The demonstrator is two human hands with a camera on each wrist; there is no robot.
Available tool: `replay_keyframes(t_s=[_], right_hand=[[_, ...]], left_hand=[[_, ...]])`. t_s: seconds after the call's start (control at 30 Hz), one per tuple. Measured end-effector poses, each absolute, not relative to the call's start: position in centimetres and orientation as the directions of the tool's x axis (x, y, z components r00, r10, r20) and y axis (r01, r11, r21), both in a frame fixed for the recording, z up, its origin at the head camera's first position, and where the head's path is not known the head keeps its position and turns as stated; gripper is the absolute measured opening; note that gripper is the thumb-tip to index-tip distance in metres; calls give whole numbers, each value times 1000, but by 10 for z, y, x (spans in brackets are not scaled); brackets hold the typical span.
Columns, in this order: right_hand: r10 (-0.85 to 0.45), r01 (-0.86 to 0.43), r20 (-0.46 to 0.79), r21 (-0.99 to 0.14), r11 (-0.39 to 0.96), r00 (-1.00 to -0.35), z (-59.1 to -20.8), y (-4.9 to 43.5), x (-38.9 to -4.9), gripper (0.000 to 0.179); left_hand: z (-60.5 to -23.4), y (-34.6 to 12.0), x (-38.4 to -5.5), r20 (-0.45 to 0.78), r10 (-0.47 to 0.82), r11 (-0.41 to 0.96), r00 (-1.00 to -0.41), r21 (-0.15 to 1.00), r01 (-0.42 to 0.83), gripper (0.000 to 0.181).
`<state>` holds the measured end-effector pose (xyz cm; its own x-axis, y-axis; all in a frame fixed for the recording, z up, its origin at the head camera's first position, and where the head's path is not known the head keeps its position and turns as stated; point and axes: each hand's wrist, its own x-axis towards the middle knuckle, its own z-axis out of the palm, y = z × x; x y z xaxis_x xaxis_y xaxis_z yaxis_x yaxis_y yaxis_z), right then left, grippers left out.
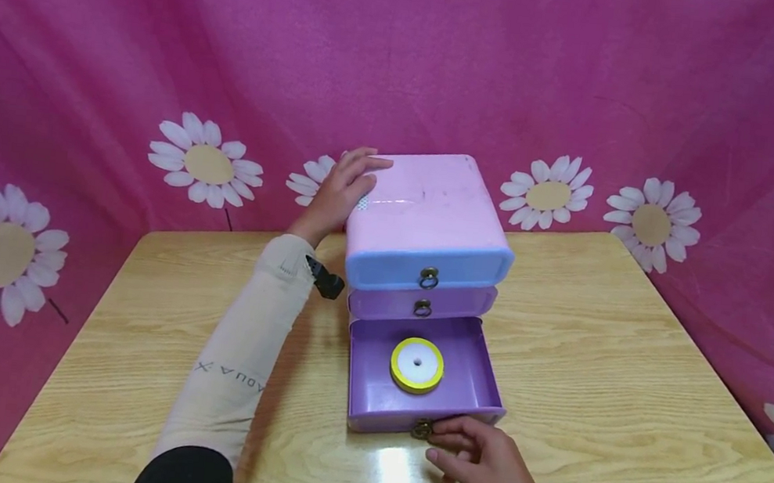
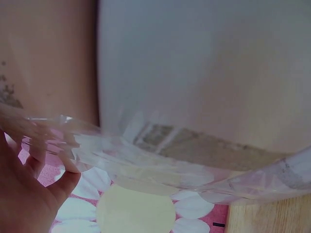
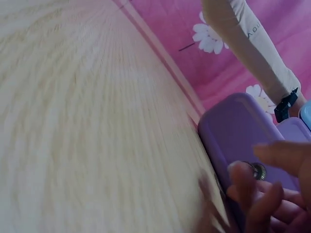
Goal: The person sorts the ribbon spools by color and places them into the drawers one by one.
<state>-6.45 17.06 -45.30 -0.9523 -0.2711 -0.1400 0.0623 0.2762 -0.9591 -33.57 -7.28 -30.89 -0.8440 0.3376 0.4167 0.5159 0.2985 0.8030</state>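
Note:
A small drawer cabinet [image 1: 427, 198] with a pink top stands on the table. Its bottom purple drawer [image 1: 370, 397] is pulled out, and a roll of yellow ribbon [image 1: 417, 365] on a white spool lies flat inside. My left hand [image 1: 344, 194] rests against the cabinet's upper left edge; in the left wrist view, the left hand [image 2: 34, 184] is beside clear plastic film on its side. Right by the bottom drawer's ring pull [image 1: 421, 428] is my right hand [image 1: 487, 468], fingers loosely bent. In the right wrist view the thumb and fingers stand apart around the metal knob [image 3: 258, 170].
Above the bottom drawer are a purple drawer [image 1: 387, 304] and a blue drawer [image 1: 391, 269], both pushed in, each with a ring pull. The wooden table [image 1: 614, 375] extends on both sides. A magenta cloth [image 1: 406, 55] with white daisies hangs behind and at the sides.

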Motion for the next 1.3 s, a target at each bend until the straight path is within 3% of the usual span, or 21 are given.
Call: replay_keyframes(t_s=[0.13, 0.5, 1.0, 1.3], right_hand=[[-213, 152, -200, -963, 222, -956, -453, 166, -64, 41], [-54, 216, -234, -950, 224, -971, -456, 160, -66, 27], [-29, 189, -200, -957, 219, -979, -455, 159, -69, 21], [-35, 141, -158, -948, 285, -987, -454, 159, -75, 16]], left_hand=[[-318, -74, -345, 421, 328, 322, -846, 792, 519, 31], [-319, -73, -346, 427, 325, 335, -844, 783, 525, 30], [-316, -73, -343, 423, 320, 339, -848, 784, 520, 30], [-292, -68, -312, 392, 323, 321, -861, 811, 489, 33]])
